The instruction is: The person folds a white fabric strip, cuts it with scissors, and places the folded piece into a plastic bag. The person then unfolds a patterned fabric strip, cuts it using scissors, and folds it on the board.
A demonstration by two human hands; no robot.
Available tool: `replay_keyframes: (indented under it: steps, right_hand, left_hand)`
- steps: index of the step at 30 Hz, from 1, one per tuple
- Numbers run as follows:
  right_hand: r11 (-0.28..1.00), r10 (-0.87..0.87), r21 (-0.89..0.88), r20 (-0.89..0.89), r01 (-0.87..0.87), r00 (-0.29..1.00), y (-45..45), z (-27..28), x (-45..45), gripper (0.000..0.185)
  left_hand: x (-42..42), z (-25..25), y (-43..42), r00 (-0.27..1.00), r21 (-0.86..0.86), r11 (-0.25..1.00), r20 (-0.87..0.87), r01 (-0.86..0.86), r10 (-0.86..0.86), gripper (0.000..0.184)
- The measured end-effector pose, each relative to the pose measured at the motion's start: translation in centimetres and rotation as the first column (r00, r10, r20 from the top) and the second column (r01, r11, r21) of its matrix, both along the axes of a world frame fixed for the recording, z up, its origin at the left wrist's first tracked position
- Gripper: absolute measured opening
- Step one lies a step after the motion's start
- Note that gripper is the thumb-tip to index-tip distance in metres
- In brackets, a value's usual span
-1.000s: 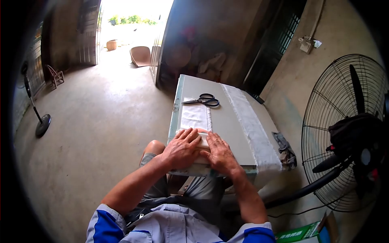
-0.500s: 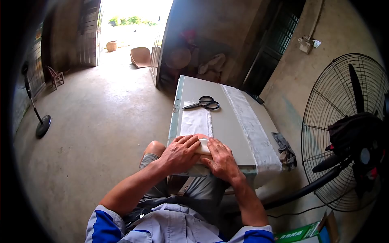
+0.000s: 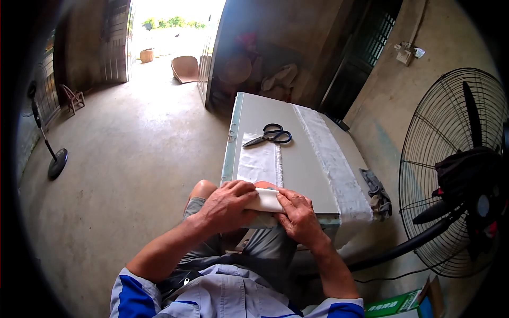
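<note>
A white cloth roll [image 3: 266,200] lies at the near edge of the table [image 3: 313,180]. My left hand [image 3: 229,205] wraps round its left end, and my right hand [image 3: 298,212] pinches its right end. Just beyond the roll, part of a flat orange-pink piece [image 3: 265,185] shows on a white cloth strip [image 3: 258,163] that runs away from me. Black-handled scissors [image 3: 269,135] rest on the strip's far end, blades pointing left. The undersides of both hands are hidden.
A longer white cloth [image 3: 334,153] lies along the table's right side and hangs over the near edge. Beside it is a crumpled grey cloth [image 3: 376,195]. A large black fan [image 3: 456,175] stands at the right, a green box [image 3: 395,305] below it. A small stand fan [image 3: 57,163] is at left.
My hands have shifted from lying flat over the roll to gripping its ends, and more of the roll shows between them. The view has moved slightly.
</note>
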State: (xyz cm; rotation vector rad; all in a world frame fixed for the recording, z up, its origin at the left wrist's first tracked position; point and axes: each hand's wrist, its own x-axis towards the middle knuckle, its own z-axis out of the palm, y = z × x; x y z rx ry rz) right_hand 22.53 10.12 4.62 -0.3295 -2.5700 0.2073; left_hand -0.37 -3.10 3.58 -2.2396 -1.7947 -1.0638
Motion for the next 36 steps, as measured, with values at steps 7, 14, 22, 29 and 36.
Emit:
replay_keyframes:
  steps: [7, 14, 22, 29, 36]
  right_hand:
    - [1.000, -0.027, 0.013, -0.092, 0.028, 0.995, -0.2, -0.5, -0.1, 0.050]
    - [0.998, -0.066, -0.020, -0.130, 0.064, 0.989, 0.7, -0.4, -0.4, 0.042]
    - [0.985, -0.146, -0.117, -0.208, 0.124, 0.967, 1.5, -0.4, -1.8, 0.037]
    - [0.968, -0.216, -0.183, -0.242, 0.174, 0.946, 2.0, -1.0, -2.6, 0.042]
    - [0.933, -0.315, -0.249, -0.216, 0.259, 0.924, 2.0, -0.9, -3.8, 0.049]
  left_hand:
    - [-1.3, 0.8, -0.7, 1.000, 0.079, 0.997, -0.027, -0.006, 0.008, 0.040]
    - [-2.0, 0.5, -0.1, 0.998, 0.113, 0.993, 0.045, 0.032, -0.037, 0.034]
    - [-2.6, 0.4, 0.6, 0.986, 0.110, 0.984, 0.103, -0.141, 0.130, 0.029]
    - [-2.6, 0.4, 1.6, 0.971, 0.118, 0.971, 0.142, -0.209, 0.192, 0.032]
    - [-2.7, -0.4, 2.3, 0.947, 0.072, 0.956, 0.176, -0.284, 0.268, 0.050]
